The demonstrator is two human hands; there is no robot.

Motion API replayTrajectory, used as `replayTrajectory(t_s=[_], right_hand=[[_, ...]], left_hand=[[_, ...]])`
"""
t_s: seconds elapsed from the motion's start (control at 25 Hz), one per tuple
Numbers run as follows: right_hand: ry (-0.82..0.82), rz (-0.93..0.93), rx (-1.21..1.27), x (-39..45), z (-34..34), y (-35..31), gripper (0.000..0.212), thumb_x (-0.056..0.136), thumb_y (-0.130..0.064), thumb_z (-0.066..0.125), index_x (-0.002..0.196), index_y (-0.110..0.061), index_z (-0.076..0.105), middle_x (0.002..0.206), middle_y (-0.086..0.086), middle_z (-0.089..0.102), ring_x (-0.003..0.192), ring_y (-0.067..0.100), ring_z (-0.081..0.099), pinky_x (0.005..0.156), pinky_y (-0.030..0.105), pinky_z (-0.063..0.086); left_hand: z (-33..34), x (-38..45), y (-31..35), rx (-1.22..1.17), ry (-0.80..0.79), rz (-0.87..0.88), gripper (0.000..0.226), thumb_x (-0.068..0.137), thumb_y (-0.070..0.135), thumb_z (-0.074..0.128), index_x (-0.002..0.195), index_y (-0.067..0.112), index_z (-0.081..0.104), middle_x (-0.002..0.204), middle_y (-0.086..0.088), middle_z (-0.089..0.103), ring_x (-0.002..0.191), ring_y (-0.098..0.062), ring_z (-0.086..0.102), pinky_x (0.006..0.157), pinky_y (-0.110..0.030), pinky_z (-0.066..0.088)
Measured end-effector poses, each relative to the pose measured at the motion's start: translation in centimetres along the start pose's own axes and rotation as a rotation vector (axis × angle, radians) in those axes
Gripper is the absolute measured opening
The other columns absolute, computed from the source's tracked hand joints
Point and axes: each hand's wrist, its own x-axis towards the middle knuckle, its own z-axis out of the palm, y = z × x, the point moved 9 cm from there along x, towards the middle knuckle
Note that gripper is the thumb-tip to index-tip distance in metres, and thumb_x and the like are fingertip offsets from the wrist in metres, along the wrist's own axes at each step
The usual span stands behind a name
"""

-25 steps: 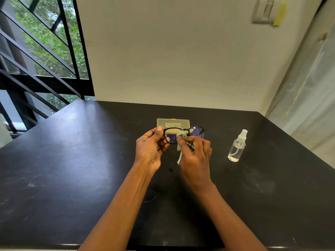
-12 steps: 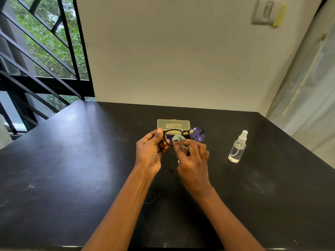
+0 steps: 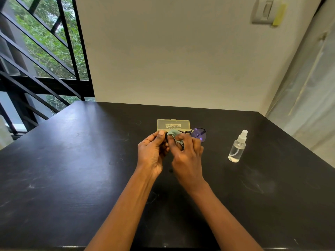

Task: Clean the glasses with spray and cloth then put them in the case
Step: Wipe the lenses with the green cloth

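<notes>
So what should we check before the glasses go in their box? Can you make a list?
1. Glasses held firmly: ok, the left hand pinches the frame at its left end.
2. Left lens wiped: cannot tell, the cloth in the right hand covers it.
3. Right lens clean: cannot tell, it shows purple glare, too small to judge for smudges.
4. Case ready: not ok, it lies shut on the table behind the hands.
5. Spray bottle out of the way: ok, it stands upright off to the right, apart from the hands.
6. Arms of the glasses folded: cannot tell, the hands hide them.
</notes>
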Motion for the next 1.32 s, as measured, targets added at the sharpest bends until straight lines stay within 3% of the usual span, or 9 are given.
replayTrajectory(t_s=[0.08, 0.24, 0.44, 0.64, 0.76, 0.92, 1.12, 1.24, 1.32], right_hand=[[-0.002, -0.031, 0.017, -0.4, 0.0, -0.4, 0.039, 0.082, -0.02, 0.042, 0.112, -0.014, 0.067, 0.111, 0.005, 0.04, 0.096, 0.024, 0.039, 0.061, 0.031, 0.044], [-0.004, -0.08, 0.035, -1.6, -0.2, 0.0, 0.036, 0.08, -0.014, 0.047, 0.109, -0.013, 0.068, 0.112, 0.005, 0.04, 0.096, 0.023, 0.039, 0.06, 0.032, 0.045], [-0.049, 0.004, 0.023, -1.6, -0.3, 2.3, 0.06, 0.052, -0.003, 0.085, 0.109, -0.007, 0.067, 0.11, 0.008, 0.04, 0.095, 0.026, 0.038, 0.059, 0.036, 0.044], [0.015, 0.074, 0.01, -0.4, -0.3, 2.6, 0.035, 0.072, -0.003, 0.066, 0.106, -0.008, 0.068, 0.108, 0.007, 0.038, 0.093, 0.026, 0.037, 0.059, 0.036, 0.043], [0.023, 0.066, -0.003, 0.2, -0.2, 2.0, 0.034, 0.074, -0.003, 0.064, 0.107, -0.008, 0.068, 0.108, 0.008, 0.038, 0.094, 0.026, 0.037, 0.059, 0.035, 0.043], [0.021, 0.029, -0.011, 0.7, -0.2, 0.6, 0.038, 0.082, -0.017, 0.04, 0.109, -0.012, 0.068, 0.108, 0.007, 0.038, 0.094, 0.026, 0.037, 0.062, 0.032, 0.044], [0.01, -0.025, 0.007, 0.3, -0.3, -0.3, 0.038, 0.083, -0.019, 0.041, 0.11, -0.016, 0.068, 0.11, 0.004, 0.04, 0.095, 0.023, 0.039, 0.062, 0.03, 0.043], [0.013, -0.065, 0.024, -0.7, -0.6, -0.3, 0.036, 0.082, -0.016, 0.043, 0.108, -0.017, 0.069, 0.109, 0.004, 0.04, 0.095, 0.022, 0.039, 0.061, 0.03, 0.044], [-0.002, -0.096, 0.036, -1.4, -0.7, 0.2, 0.033, 0.077, -0.011, 0.059, 0.109, -0.015, 0.067, 0.11, 0.005, 0.04, 0.095, 0.023, 0.039, 0.06, 0.032, 0.045]], left_hand=[[-0.1, 0.1, 0.0, -0.002, -0.001, -0.003, 0.016, 0.089, 0.014, 0.056, 0.096, 0.005, 0.068, 0.081, -0.008, 0.072, 0.075, -0.02, 0.063, 0.073, -0.035, 0.053], [-0.3, 0.2, 0.3, 0.0, 0.018, 0.004, 0.012, 0.089, 0.014, 0.056, 0.086, 0.01, 0.068, 0.066, -0.003, 0.066, 0.062, -0.014, 0.058, 0.058, -0.025, 0.051], [-0.4, 0.3, 0.4, -0.007, 0.017, -0.007, 0.011, 0.089, 0.014, 0.056, 0.087, 0.012, 0.066, 0.061, -0.001, 0.067, 0.059, -0.012, 0.059, 0.057, -0.022, 0.054], [-0.2, 0.1, 0.3, 0.0, 0.012, -0.004, 0.011, 0.089, 0.015, 0.056, 0.086, 0.013, 0.067, 0.068, -0.005, 0.067, 0.059, -0.011, 0.06, 0.057, -0.021, 0.054], [-0.2, 0.1, 0.4, 0.011, 0.016, 0.009, 0.012, 0.088, 0.016, 0.057, 0.084, 0.013, 0.067, 0.067, -0.004, 0.069, 0.061, -0.012, 0.06, 0.055, -0.021, 0.054], [-0.1, 0.1, 0.3, 0.021, 0.011, 0.014, 0.012, 0.088, 0.016, 0.058, 0.087, 0.011, 0.068, 0.065, -0.001, 0.069, 0.064, -0.014, 0.057, 0.059, -0.024, 0.053], [0.1, 0.2, 0.4, 0.005, 0.005, 0.011, 0.013, 0.087, 0.013, 0.058, 0.09, 0.006, 0.068, 0.081, -0.009, 0.07, 0.075, -0.021, 0.06, 0.071, -0.033, 0.051], [-0.1, 0.3, 0.5, 0.006, 0.015, 0.016, 0.012, 0.087, 0.014, 0.059, 0.086, 0.007, 0.068, 0.075, -0.008, 0.067, 0.07, -0.019, 0.059, 0.067, -0.031, 0.051], [-0.2, 0.3, 0.6, 0.008, 0.015, 0.012, 0.011, 0.087, 0.015, 0.058, 0.084, 0.009, 0.067, 0.073, -0.007, 0.064, 0.066, -0.017, 0.059, 0.062, -0.027, 0.052]])
